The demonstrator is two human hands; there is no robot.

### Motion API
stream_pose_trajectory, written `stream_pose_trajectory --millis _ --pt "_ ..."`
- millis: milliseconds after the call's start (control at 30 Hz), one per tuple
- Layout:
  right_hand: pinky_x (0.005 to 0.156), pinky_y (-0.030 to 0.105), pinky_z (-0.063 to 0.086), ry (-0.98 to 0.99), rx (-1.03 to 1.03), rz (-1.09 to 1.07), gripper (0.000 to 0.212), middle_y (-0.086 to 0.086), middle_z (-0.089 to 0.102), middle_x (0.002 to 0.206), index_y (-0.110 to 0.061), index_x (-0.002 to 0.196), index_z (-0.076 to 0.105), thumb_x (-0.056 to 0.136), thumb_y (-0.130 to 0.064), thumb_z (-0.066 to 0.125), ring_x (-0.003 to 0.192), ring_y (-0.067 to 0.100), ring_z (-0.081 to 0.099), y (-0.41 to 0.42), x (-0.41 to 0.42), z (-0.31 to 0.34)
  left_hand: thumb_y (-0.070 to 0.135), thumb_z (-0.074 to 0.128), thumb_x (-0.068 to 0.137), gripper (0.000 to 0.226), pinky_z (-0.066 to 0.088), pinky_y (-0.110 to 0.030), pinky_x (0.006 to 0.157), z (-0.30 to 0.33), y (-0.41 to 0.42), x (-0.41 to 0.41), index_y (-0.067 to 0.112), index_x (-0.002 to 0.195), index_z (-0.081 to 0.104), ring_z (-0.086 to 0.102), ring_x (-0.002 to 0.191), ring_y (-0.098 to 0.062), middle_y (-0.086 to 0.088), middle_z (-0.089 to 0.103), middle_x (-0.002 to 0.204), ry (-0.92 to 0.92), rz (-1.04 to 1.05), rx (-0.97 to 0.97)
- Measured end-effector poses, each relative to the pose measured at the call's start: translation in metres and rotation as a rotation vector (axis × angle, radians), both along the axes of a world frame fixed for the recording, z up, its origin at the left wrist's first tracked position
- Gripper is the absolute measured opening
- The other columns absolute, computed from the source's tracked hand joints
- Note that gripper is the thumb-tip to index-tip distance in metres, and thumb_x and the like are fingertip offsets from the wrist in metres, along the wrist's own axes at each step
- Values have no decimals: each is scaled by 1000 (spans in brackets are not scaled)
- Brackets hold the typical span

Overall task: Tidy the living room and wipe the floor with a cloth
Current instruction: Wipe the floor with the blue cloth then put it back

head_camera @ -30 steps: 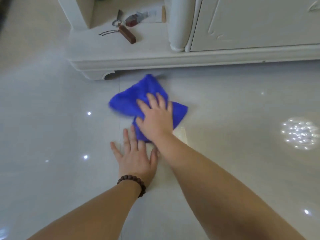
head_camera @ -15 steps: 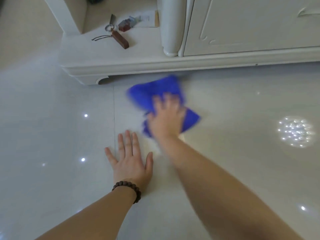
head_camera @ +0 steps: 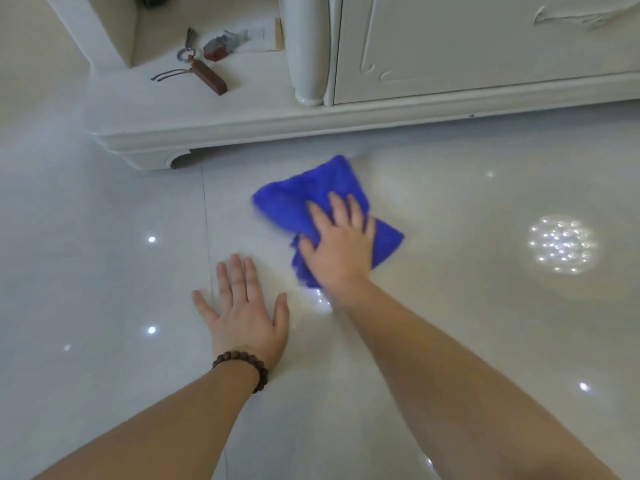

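head view: the right hand (head_camera: 341, 245) lies flat, fingers spread, pressing the blue cloth (head_camera: 313, 199) onto the glossy floor (head_camera: 104, 271) just in front of the white cabinet (head_camera: 450, 57). the left hand (head_camera: 244, 311) rests open, palm down, on the floor beside it.

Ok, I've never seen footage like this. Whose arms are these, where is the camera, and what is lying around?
There is no machine: a person wears a camera on the head, looking down at their own arms. The right hand presses flat on a blue cloth on the glossy tiled floor, wiping it. The left hand, with a bead bracelet at the wrist, rests flat on the floor, holding nothing. Behind stands a white cabinet; its low ledge carries a key ring with a wooden fob and a small packet.
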State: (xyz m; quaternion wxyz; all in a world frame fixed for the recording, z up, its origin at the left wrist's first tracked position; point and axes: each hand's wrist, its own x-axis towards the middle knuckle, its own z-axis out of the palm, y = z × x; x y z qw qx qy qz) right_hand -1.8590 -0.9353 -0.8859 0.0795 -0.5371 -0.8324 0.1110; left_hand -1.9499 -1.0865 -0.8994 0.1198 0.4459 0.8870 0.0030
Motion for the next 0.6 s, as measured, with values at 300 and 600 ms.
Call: stream_pose_trajectory --millis 300,600 --pt "110 53 22 -40 -13 -568 70 3 30 153 -30 142 39 77 -53 29 140 28 23 32 211 9 55 11 95 73 -11 -59 114 -2 1 0 15 151 -14 -21 145 -18 -1 -20 159 10 -4 5" --pt "109 49 23 -50 35 -8 58 0 43 146 -35 133 50 77 -47 41 137 27 35 -150 107 -4 50 17 95 73 -6 -63 113 6 1 3 12 153 -6 -11 147 -22 -4 -10 161 10 -19 -14"
